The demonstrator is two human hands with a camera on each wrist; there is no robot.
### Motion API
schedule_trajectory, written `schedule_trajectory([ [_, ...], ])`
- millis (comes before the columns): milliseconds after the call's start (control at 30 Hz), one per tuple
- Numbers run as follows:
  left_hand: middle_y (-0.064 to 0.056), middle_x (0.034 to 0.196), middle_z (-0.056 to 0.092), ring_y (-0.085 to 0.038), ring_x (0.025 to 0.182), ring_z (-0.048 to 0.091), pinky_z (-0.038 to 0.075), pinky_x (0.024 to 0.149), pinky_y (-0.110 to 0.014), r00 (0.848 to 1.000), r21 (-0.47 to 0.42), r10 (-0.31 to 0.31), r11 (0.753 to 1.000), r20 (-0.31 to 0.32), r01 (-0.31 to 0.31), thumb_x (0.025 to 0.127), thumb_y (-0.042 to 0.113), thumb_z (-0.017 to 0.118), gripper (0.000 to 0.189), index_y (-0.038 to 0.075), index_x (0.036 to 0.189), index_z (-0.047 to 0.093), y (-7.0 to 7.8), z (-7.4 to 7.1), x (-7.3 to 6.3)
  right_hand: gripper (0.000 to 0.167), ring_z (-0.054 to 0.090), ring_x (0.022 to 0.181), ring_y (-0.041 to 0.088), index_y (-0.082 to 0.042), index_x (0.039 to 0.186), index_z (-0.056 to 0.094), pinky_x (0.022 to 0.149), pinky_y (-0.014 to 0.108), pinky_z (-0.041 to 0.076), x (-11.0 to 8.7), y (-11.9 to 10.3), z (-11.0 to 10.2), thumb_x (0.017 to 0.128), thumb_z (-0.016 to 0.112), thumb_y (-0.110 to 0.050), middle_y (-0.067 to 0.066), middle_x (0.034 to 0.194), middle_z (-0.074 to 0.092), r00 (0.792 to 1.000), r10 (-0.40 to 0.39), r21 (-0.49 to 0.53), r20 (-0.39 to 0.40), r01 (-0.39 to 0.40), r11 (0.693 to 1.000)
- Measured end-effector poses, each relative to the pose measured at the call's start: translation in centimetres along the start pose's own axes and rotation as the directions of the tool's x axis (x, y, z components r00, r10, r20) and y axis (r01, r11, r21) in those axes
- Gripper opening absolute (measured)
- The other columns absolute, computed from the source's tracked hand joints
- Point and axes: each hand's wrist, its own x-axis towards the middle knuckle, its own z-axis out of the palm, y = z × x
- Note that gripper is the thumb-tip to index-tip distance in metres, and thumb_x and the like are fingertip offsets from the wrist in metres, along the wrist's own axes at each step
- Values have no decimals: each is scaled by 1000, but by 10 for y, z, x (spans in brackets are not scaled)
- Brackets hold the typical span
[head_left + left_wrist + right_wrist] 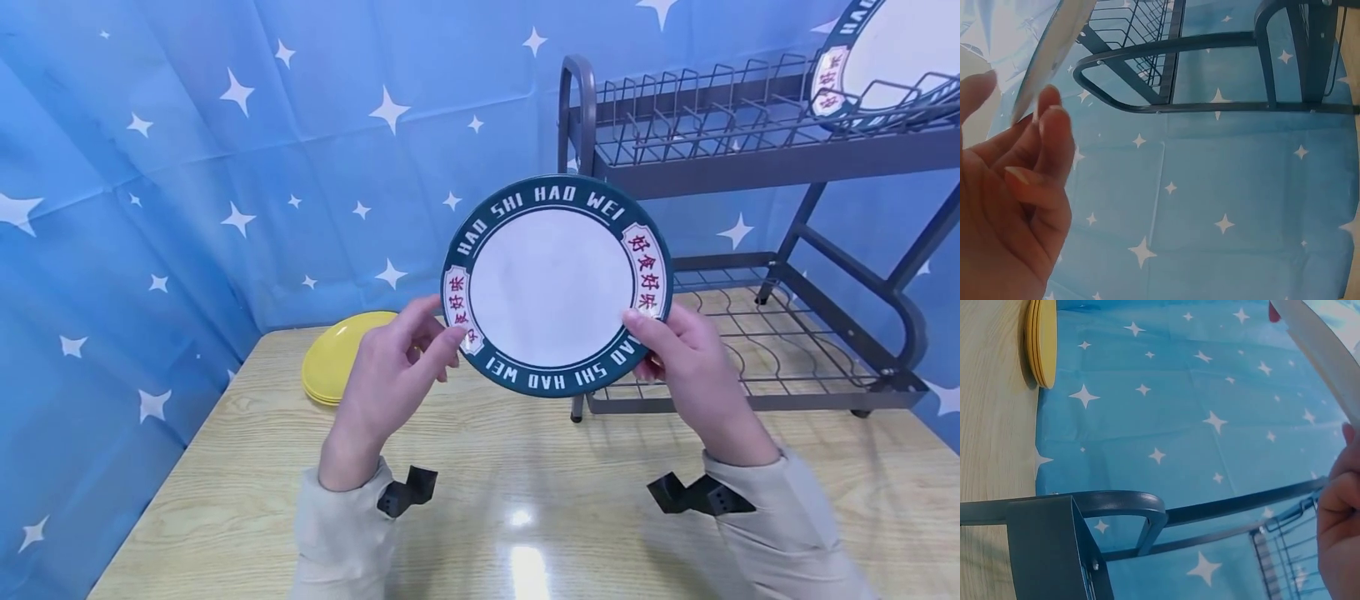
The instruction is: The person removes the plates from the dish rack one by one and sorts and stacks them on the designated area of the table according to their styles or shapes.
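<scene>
A round white plate point(551, 287) with a dark green lettered rim is held up in front of me, its face toward the head camera. My right hand point(693, 367) grips its right lower rim, thumb on the face and fingers behind. At the left rim is my left hand point(393, 367), its thumb overlapping the edge and its other fingers curled by the back. Both wrist views show the plate edge-on, with the left fingers point(1054, 131) close against its underside. A matching plate point(900, 58) stands in the rack's upper tier at the right.
A dark metal dish rack point(750, 171) with two wire tiers stands on the right of the wooden table point(465, 500). Several stacked yellow plates point(337, 354) lie at the back left. A blue star-patterned curtain point(337, 150) hangs behind the table and along its left side.
</scene>
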Motion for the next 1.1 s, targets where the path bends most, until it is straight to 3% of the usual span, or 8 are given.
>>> schedule_trajectory([
  [133, 5, 70, 60, -8, 53, 53, 41, 45, -26, 1000, -82, -13, 997, 2, 13, 91, 26, 52, 24, 15, 112, 55, 1, 3, 1, 32, 45, 53, 18, -4, 112, 52, 46, 27, 42, -1, -1, 0, 95, 41, -29, 7, 76, 60, 1000, -2, -39, -4, 2, 999],
  [367, 4, 67, 59, -11, 50, 52, 42, 46, -27, 999, -145, -32, 989, -11, 30, 91, 26, 52, 24, 16, 112, 55, -5, 4, 1, 31, 45, 53, 18, -4, 112, 53, 47, 26, 42, -1, 1, 0, 95, 42, -27, 5, 77, 60, 1000, -9, -55, -8, 9, 998],
  [767, -3, 63, 57, -18, 47, 48, 41, 43, -27, 990, -124, -141, 982, 16, 142, 92, 14, 51, 14, 7, 101, 57, 19, -4, 0, 29, 44, 51, 18, -2, 112, 53, 46, 25, 41, -2, 5, 3, 95, 42, -22, 4, 72, 57, 999, -31, -103, -25, 28, 994],
  [1100, -4, 60, 56, -20, 43, 46, 41, 42, -28, 981, -108, -191, 975, 45, 195, 92, 16, 50, 11, 8, 93, 57, 25, -6, 0, 25, 41, 48, 17, -3, 108, 57, 43, 25, 38, -1, 5, 6, 95, 44, -19, 5, 68, 55, 995, -72, -113, -63, 65, 992],
])
